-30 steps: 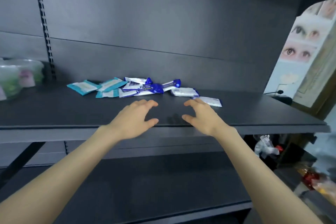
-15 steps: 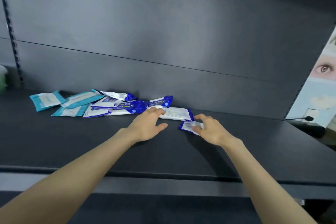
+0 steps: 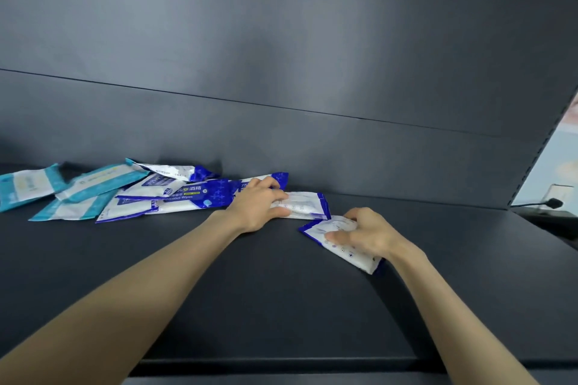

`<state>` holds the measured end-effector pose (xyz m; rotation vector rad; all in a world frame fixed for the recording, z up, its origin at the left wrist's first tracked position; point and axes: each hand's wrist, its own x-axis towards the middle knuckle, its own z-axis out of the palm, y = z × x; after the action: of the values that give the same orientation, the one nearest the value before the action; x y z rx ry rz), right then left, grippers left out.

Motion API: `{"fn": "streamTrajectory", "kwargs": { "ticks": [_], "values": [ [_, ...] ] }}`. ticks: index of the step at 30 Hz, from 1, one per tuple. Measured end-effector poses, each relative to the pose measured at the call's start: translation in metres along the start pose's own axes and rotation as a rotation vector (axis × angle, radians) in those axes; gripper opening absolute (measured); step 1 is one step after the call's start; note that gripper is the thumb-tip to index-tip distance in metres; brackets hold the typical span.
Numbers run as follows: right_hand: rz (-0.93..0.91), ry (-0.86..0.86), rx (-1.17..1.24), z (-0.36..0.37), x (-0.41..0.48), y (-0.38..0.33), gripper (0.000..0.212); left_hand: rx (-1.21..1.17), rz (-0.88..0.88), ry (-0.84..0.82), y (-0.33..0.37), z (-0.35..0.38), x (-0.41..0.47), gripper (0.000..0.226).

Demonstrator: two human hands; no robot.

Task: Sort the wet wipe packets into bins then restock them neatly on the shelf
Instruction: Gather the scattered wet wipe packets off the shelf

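A loose heap of wet wipe packets lies at the back of the dark shelf [image 3: 281, 306]. Teal and white packets [image 3: 100, 181] are on the left, dark blue and white packets [image 3: 187, 197] in the middle. My left hand [image 3: 258, 205] presses on a white packet with blue ends [image 3: 305, 205], thumb under its near edge. My right hand [image 3: 366, 233] grips another white and blue packet [image 3: 341, 247], which lies slanted toward the shelf's front right. Its far half is hidden under my fingers.
The shelf's dark back panel [image 3: 281, 72] rises right behind the packets. At the far right a black cable and plug [image 3: 552, 203] rest on a lower surface beyond the shelf's end. The shelf's front edge [image 3: 281, 362] runs across below my forearms.
Both hands reached forward from the shelf's front edge to the packets. The left hand settled on the white packet; the right hand closed on the rightmost packet and drew it slightly nearer.
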<state>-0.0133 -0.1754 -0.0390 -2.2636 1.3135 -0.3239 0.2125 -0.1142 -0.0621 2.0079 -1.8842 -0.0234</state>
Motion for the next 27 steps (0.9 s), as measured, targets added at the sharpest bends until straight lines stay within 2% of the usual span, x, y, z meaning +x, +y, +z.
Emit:
{"fn": "streamTrajectory", "kwargs": {
  "ticks": [4,7,10,14,20,24,27],
  "values": [
    [-0.039,-0.008,0.11,-0.002,-0.007,-0.002,0.038,-0.098,0.046,-0.01,-0.002,-0.01,-0.007,0.035],
    [-0.106,-0.048,0.226,-0.003,-0.014,-0.011,0.034,-0.193,0.038,0.09,-0.003,-0.016,-0.02,0.034],
    [-0.165,-0.036,0.348,-0.004,-0.016,-0.027,0.034,-0.265,-0.039,0.213,-0.005,-0.029,-0.031,0.032],
    [-0.203,0.015,0.43,0.0,-0.007,-0.045,0.03,-0.27,-0.132,0.265,-0.02,-0.042,-0.029,0.034],
    [-0.177,-0.003,0.304,-0.003,-0.009,-0.039,0.027,-0.359,-0.24,0.194,-0.035,-0.047,-0.002,0.036],
    [-0.21,0.022,0.426,-0.003,-0.013,-0.036,0.025,-0.343,-0.223,0.104,-0.05,-0.041,0.01,0.04],
    [-0.236,0.069,0.485,0.003,0.0,-0.044,0.023,-0.262,-0.181,0.081,-0.055,-0.039,0.018,0.031]
  ]
}}
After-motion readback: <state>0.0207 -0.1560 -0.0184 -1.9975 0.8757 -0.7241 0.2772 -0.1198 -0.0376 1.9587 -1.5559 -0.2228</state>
